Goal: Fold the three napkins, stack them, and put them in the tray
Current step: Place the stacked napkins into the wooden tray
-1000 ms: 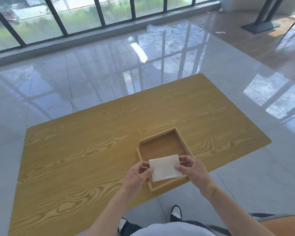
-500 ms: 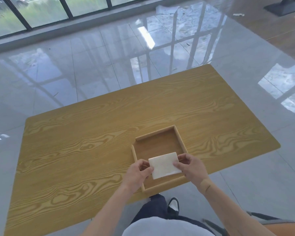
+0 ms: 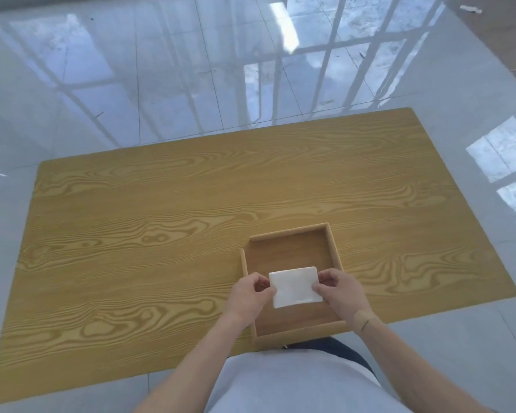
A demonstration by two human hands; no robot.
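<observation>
The counter [image 3: 161,234] is a wood-grain rectangular top; its left and middle portions lie to the left of the tray [image 3: 333,248]. The tray, taken here as the landmark, is a shallow square wooden frame sitting near the counter's near edge, right of centre. Its left wall stops short of the far-left corner, leaving a gap there.

The left hand [image 3: 246,296] reaches in over the tray's left wall. Its fingers [image 3: 270,291] are curled and pinch the left edge of the napkin stack [image 3: 295,286], thumb on top.

The napkin stack is a white, folded rectangle held over the tray's interior, toward its near half. Whether it rests on the tray floor or is held just above cannot be told. The number of layers cannot be told.

The right hand [image 3: 341,289] comes in over the tray's right wall and pinches the stack's right edge with curled fingers. A tan band sits on that wrist.

Beyond the tray and the counter's far edge, a glossy tiled floor [image 3: 161,84] reflects window frames. Below the tray's near wall, the person's white shirt [image 3: 295,383] fills the lower view.
</observation>
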